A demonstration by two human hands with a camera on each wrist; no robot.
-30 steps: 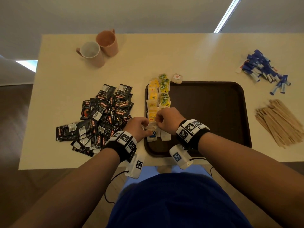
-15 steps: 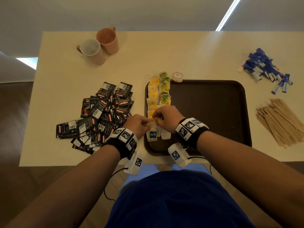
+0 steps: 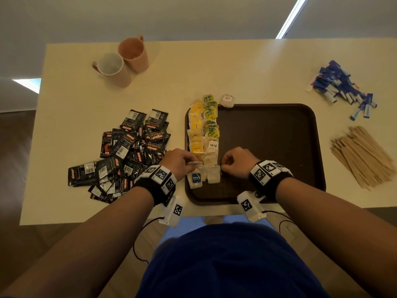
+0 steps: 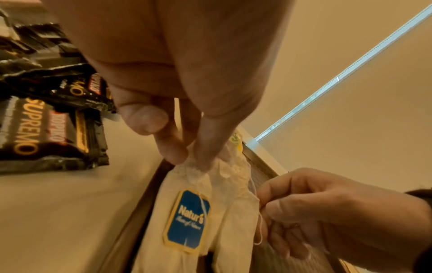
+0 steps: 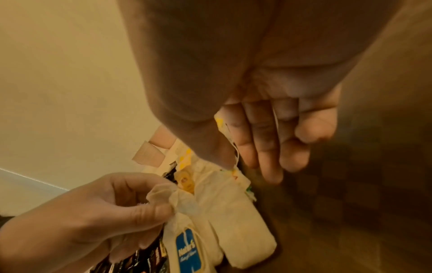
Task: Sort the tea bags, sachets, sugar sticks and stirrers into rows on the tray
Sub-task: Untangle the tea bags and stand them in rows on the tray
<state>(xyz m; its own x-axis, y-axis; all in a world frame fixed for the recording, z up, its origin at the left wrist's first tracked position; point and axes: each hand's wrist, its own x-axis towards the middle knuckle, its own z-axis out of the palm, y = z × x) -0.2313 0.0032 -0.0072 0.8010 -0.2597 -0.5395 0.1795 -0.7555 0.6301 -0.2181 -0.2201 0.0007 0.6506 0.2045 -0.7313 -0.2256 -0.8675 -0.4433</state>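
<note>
Now left hand (image 4: pixel 163 77) pinching tea bag (image 4: pixel 187 218), right hand (image 4: pixel 327 208) pinching string (image 4: pixel 260 229)

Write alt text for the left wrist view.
The left hand pinches the crumpled top of a tea bag with a blue tag, lying at the tray's left edge. The right hand pinches a thin white string beside the bags. Black sachets lie on the table at left.

Two mugs (image 3: pixel 122 63), one tray (image 3: pixel 279 151)
</note>
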